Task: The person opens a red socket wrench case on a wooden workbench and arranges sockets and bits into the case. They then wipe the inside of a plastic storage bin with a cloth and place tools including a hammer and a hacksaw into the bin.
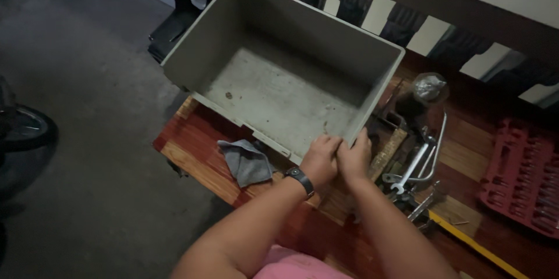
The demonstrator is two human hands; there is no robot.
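Observation:
A large grey plastic bin point(233, 29) stands tilted on a reddish wooden table point(192, 145), its open side facing me, with dusty specks on its floor. My left hand point(321, 158), with a dark watch at the wrist, rests on the bin's near right corner. Right beside it, my right hand point(354, 160) grips the same corner edge. Both hands touch each other and the rim. The bin holds nothing else that I can see.
A grey cloth point(247, 161) lies on the table left of my hands. Wrenches and other metal tools point(416, 165) are heaped to the right. Farther right lie a red tool case tray point(521, 177) and a yellow strip point(474, 247). A wheel point(23, 128) shows at the left.

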